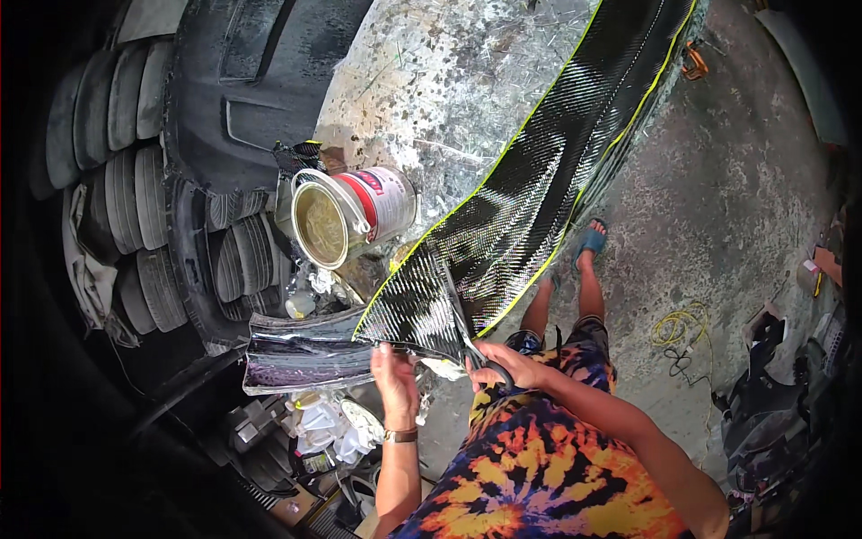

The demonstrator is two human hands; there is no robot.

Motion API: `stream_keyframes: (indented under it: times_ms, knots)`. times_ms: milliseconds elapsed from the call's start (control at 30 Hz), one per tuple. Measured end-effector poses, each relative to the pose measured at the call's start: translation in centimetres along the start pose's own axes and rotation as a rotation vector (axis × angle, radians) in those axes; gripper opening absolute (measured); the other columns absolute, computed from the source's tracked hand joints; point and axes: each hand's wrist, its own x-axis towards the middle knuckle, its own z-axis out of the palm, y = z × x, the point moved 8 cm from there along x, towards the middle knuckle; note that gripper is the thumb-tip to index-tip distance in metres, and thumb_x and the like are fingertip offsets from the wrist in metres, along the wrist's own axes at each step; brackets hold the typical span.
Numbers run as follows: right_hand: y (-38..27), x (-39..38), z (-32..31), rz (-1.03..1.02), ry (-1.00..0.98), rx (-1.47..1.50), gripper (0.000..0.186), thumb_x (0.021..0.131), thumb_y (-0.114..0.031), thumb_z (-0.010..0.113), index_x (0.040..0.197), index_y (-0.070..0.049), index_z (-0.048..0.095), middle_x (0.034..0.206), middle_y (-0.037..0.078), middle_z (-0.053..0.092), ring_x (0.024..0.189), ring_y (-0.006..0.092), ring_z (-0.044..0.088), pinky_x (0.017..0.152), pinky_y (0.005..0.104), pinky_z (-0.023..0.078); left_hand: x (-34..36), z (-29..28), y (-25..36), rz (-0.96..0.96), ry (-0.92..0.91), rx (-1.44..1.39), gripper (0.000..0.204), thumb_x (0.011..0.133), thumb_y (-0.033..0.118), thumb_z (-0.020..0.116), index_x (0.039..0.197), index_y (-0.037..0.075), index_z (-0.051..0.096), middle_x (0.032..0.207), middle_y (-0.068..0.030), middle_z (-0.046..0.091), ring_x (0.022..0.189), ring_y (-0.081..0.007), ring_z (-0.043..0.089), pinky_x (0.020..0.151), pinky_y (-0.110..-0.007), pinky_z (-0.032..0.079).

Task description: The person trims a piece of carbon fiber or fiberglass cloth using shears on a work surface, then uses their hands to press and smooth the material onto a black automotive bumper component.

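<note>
A long strip of glossy black woven carbon-fibre cloth [512, 234], edged in yellow-green, runs from the top right down towards me. My right hand [514, 363] is closed round the handles of a pair of scissors [459, 310]. Their long blades point away from me over the near end of the cloth. Left of them, my left hand [396, 386] has its fingers together at the cloth's near left edge, pinching it. Below that corner lies a curved, trough-shaped grey and purplish panel [305, 357], partly covered by the cloth.
An open metal can [382, 205] with a handle stands left of the cloth on a stained work surface [422, 99]. Stacked tyres [135, 202] and a large black moulded panel [256, 90] fill the left. A yellow cord [682, 331] lies on the floor at right.
</note>
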Motion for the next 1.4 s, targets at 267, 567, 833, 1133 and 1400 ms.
stream_keyframes:
  times_ms: [267, 567, 833, 1133, 1400]
  knots:
    - [0.2, -0.1, 0.0, 0.012, -0.021, 0.030, 0.033, 0.091, -0.033, 0.063, 0.094, -0.002, 0.051, 0.080, 0.004, 0.056, 0.075, 0.0128, 0.060, 0.070, 0.0278, 0.045, 0.7, 7.3, 12.4, 0.737, 0.001, 1.017, 0.046, 0.085, 0.009, 0.066, 0.127, 0.002, 0.050, 0.125, -0.0150, 0.054, 0.115, -0.0262, 0.052, 0.098, -0.037, 0.040]
    - [-0.2, -0.1, 0.1, 0.015, -0.006, 0.023, 0.032, 0.090, -0.031, 0.063, 0.096, -0.002, 0.051, 0.082, 0.003, 0.054, 0.074, 0.0122, 0.060, 0.067, 0.0271, 0.045, 9.6, 12.3, 6.7, 0.086, -0.596, 1.062, 0.029, 0.078, 0.019, 0.078, 0.094, 0.000, 0.063, 0.078, 0.0013, 0.062, 0.072, -0.0061, 0.053, 0.068, -0.023, 0.044]
    - [0.0, -0.3, -0.4, 0.002, 0.026, 0.024, 0.033, 0.089, -0.031, 0.065, 0.095, -0.002, 0.052, 0.080, 0.002, 0.054, 0.069, 0.0103, 0.060, 0.062, 0.0253, 0.045, 9.1, 14.1, 3.1, -0.417, -0.823, 1.029, 0.024, 0.078, 0.013, 0.078, 0.096, 0.001, 0.070, 0.086, 0.0027, 0.067, 0.074, -0.0030, 0.054, 0.069, -0.022, 0.045]
    - [-0.9, -0.3, 0.1, 0.051, 0.085, 0.071, 0.035, 0.089, -0.036, 0.065, 0.094, -0.003, 0.052, 0.079, 0.001, 0.054, 0.066, 0.0101, 0.060, 0.059, 0.0248, 0.044, 9.3, 13.9, 2.2, -0.494, -0.850, 0.965, 0.023, 0.076, 0.010, 0.078, 0.096, 0.002, 0.070, 0.087, 0.0022, 0.068, 0.076, -0.0051, 0.057, 0.071, -0.022, 0.046]
    - [-1.7, 0.3, 0.4, 0.013, 0.119, 0.133, 0.039, 0.087, -0.038, 0.068, 0.090, -0.003, 0.052, 0.077, 0.001, 0.053, 0.063, 0.0102, 0.059, 0.055, 0.0245, 0.046, 8.6, 14.8, 2.6, -0.482, -0.887, 1.009, 0.025, 0.075, 0.010, 0.080, 0.095, 0.001, 0.069, 0.086, 0.0025, 0.067, 0.075, -0.0043, 0.056, 0.068, -0.021, 0.045]
